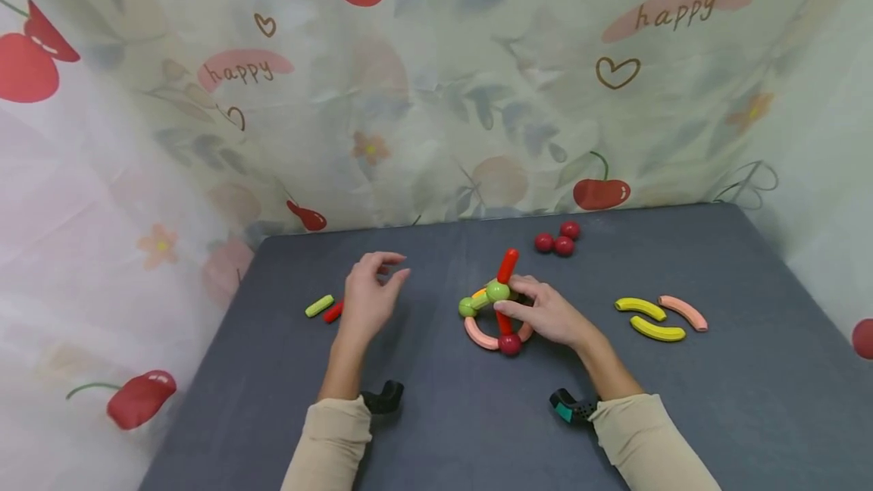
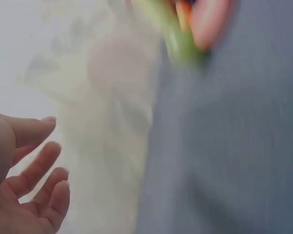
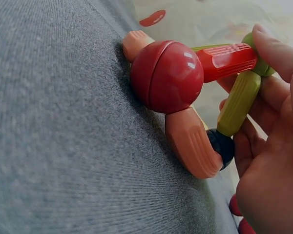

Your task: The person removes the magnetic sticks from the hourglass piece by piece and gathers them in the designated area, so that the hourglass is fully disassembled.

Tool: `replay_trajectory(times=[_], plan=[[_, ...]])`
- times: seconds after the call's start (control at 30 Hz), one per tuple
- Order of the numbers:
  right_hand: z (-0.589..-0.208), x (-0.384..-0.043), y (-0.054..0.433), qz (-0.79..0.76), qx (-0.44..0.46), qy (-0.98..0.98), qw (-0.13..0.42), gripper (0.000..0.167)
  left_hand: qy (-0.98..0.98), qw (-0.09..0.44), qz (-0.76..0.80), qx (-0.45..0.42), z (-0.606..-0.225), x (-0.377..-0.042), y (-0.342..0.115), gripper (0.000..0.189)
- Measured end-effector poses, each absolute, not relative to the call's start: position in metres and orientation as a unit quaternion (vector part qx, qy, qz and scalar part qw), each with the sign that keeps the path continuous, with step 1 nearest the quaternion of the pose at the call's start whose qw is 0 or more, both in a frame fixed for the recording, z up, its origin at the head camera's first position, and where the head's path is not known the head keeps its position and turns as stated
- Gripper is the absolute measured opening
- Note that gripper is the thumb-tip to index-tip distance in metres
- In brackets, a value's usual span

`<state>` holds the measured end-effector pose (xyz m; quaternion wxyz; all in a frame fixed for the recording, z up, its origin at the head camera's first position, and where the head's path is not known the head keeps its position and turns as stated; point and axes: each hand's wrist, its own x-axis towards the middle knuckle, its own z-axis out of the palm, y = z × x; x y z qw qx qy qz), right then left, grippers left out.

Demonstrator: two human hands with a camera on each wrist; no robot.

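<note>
Head view: R hand [image 1: 551, 315] has thumb + fingers round the upper part of a ball-and-stick toy [image 1: 503, 323], mid-surface [image 1: 450, 415]; some fingers hidden behind it. L hand [image 1: 368, 300] is well apart, thumb + fingers parted, nothing held; it hides one end of a red stick [image 1: 333, 312], w/ a green stick [image 1: 319, 305] just beside. 3 red balls [image 1: 564, 246] behind toy; 2 yellow sticks [image 1: 657, 329] + a pink stick [image 1: 683, 313] to R.

L wrist view: L hand cut off at L edge, fingers loosely bent. Toy blurred, cut off at top; parts hard to make out.

R wrist view: R hand cut off at R edge, holding toy, thumb by its green ball [image 3: 264, 67]. Dark ball [image 3: 223, 147] partly hidden. 2 red balls mostly out of sight, bottom R.
</note>
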<state>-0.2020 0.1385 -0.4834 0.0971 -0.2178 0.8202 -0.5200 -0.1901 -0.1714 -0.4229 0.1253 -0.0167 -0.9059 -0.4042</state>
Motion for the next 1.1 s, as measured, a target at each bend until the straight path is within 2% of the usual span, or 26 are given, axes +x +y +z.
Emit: replay_trajectory(times=[0.13, 0.23, 0.5, 0.67, 0.87, 0.97, 1.1], plan=[[-0.486, -0.201, 0.137, -0.523, -0.223, 0.816, 0.103, 0.032, -0.886, 0.136, -0.435, -0.086, -0.417, -0.191, -0.114, 0.025], [-0.486, -0.201, 0.137, -0.523, -0.225, 0.815, 0.105, 0.033, -0.875, 0.115, -0.453, -0.125, -0.415, -0.193, -0.080, 0.029], [-0.484, -0.202, 0.137, -0.522, -0.224, 0.816, 0.107, 0.040, -0.891, 0.037, -0.438, -0.110, -0.414, -0.198, -0.037, 0.043], [-0.485, -0.204, 0.138, -0.518, -0.224, 0.820, 0.099, 0.047, -0.872, 0.042, -0.472, -0.124, -0.416, -0.197, -0.036, 0.034], [-0.483, -0.204, 0.138, -0.513, -0.223, 0.824, 0.093, 0.035, -0.804, 0.090, -0.568, -0.153, -0.408, -0.196, -0.056, 0.033], [-0.483, -0.204, 0.138, -0.510, -0.225, 0.826, 0.086, 0.037, -0.795, 0.120, -0.580, -0.136, -0.404, -0.198, -0.081, 0.030], [-0.483, -0.204, 0.139, -0.510, -0.223, 0.827, 0.084, 0.039, -0.822, 0.137, -0.550, -0.057, -0.411, -0.203, -0.131, 0.022]])
